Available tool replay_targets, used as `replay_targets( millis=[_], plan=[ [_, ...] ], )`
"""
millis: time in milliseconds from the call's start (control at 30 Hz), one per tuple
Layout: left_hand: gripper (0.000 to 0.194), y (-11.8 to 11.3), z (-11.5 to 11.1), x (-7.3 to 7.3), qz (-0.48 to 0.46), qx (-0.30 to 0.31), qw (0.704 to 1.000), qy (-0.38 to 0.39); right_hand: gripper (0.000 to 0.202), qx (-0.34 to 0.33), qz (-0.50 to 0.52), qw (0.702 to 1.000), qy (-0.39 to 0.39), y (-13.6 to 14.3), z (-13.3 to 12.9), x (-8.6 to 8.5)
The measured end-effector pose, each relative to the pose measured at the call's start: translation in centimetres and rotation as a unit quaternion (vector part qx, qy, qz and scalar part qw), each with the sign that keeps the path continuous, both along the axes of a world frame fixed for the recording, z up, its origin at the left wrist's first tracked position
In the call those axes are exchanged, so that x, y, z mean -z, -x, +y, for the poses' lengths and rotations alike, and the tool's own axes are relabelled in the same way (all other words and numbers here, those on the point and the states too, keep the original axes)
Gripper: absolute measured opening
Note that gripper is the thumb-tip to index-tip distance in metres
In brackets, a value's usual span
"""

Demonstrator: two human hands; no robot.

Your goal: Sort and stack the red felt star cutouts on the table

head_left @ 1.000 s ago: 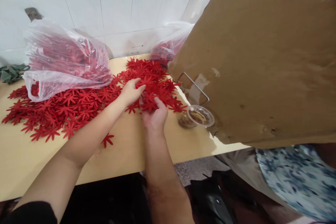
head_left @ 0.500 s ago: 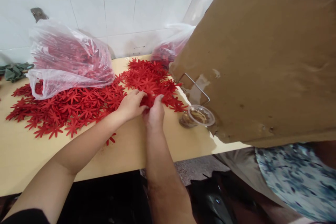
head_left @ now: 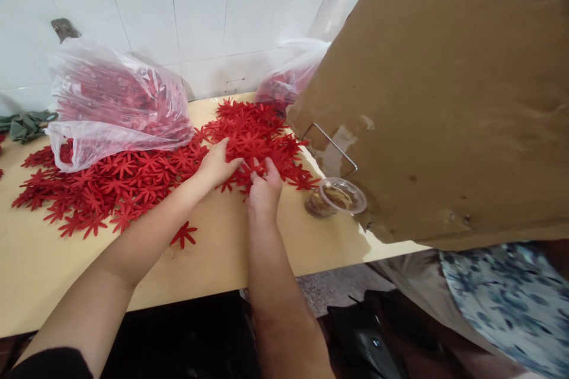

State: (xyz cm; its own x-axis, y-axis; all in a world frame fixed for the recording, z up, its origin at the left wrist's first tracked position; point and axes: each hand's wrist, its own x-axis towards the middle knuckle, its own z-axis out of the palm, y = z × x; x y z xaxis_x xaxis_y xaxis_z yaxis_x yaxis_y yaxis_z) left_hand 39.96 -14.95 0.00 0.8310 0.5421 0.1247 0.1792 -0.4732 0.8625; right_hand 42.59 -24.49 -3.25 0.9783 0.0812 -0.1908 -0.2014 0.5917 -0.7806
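Petals heaped at 12 o'clock on the table look light, thin and floppy, so my left hand lies spread on them while my right hand pinches 1 edge.

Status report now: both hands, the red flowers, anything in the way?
Left hand flat on red flowers. Right hand pinching some at the pile's edge. Cup and cardboard close on the right.

Looks like we're in a small craft workshop: a pale wooden worktop against a white tiled wall, heaps of red die-cut felt flowers, clear plastic bags stuffed with more, and a big brown cardboard sheet.
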Motion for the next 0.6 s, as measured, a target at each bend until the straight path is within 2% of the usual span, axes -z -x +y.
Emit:
replay_targets(
  millis=[67, 167, 233, 300, 400, 600],
  plan=[
    [0.055, 0.7, -0.7, 0.1, 0.002, 0.029, 0.999, 0.014, 0.043, 0.03, -0.012, 0.999, 0.001, -0.1, 0.0, 0.2],
    [0.037, 1.6, -2.0, 0.2, 0.011, 0.086, 0.99, 0.111, 0.027, 0.039, -0.042, 0.998, -0.017, -0.1, 0.0, 0.3],
    [0.032, 2.0, -3.0, 0.2, 0.013, 0.075, 0.982, 0.174, 0.023, 0.03, -0.074, 0.997, -0.023, 0.1, 0.0, 0.3],
    [0.025, 2.2, -3.8, 0.1, 0.015, 0.056, 0.973, 0.225, 0.027, 0.02, -0.093, 0.995, -0.021, 0.3, 0.0, 0.2],
    [0.004, 2.2, -4.6, -0.1, 0.017, 0.06, 0.956, 0.288, 0.031, -0.007, -0.089, 0.995, -0.032, 0.6, -0.1, -0.3],
    [0.013, 1.7, -4.4, -1.0, -0.027, 0.032, 0.953, 0.3, 0.045, -0.088, -0.013, 0.992, -0.086, 1.0, -0.8, -1.8]
  ],
)
